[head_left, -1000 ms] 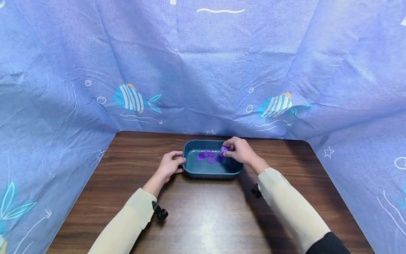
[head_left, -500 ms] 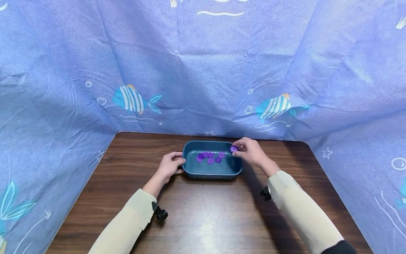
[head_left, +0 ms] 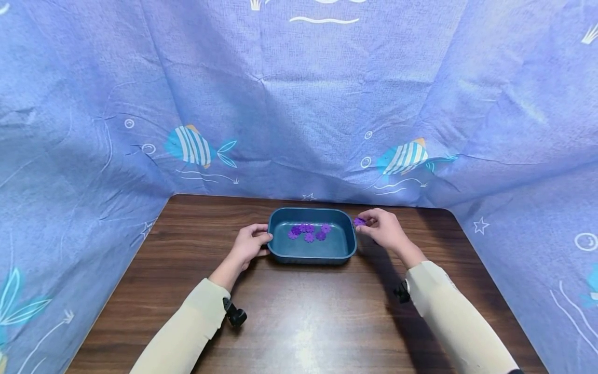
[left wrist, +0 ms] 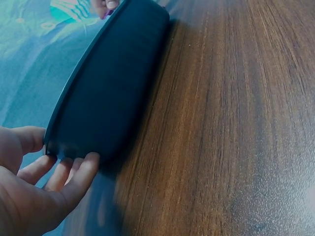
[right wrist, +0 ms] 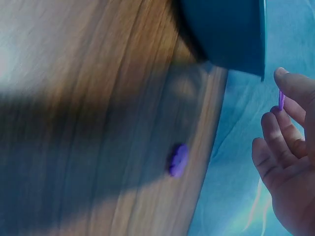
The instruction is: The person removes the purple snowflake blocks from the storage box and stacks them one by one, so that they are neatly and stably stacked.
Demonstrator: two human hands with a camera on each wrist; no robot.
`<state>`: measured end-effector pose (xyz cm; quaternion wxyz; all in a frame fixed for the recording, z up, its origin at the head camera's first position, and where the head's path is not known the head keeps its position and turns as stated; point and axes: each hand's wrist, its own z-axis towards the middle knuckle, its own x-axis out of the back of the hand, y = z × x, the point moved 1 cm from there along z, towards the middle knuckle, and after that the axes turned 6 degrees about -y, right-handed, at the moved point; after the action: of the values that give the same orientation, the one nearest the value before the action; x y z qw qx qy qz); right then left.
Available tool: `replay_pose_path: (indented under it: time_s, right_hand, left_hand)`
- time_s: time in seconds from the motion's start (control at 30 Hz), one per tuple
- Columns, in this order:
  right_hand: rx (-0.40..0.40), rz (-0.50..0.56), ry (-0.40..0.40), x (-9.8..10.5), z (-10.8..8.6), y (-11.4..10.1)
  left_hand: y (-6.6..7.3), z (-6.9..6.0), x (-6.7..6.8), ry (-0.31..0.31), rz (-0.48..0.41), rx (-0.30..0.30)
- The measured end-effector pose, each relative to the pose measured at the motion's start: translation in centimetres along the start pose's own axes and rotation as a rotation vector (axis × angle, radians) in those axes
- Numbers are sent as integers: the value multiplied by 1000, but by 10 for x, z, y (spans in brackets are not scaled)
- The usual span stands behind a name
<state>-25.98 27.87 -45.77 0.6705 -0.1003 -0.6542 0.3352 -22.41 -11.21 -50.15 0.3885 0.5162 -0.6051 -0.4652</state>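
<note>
Blue tray (head_left: 333,249) between the hands (head_left: 249,243) (head_left: 386,230)

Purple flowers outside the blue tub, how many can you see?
2. One flower is pinched in the right hand, beside the blue tub; another flower lies on the wooden table, in the right wrist view. Some may be hidden.
</note>
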Motion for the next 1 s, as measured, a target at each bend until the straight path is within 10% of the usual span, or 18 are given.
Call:
replay_pose_path:
  time_s: [1.0]
  right_hand:
    - [-176, -80, -3, -7, -41, 67]
  left_hand:
    - [0, -1, 1, -9, -14, 5]
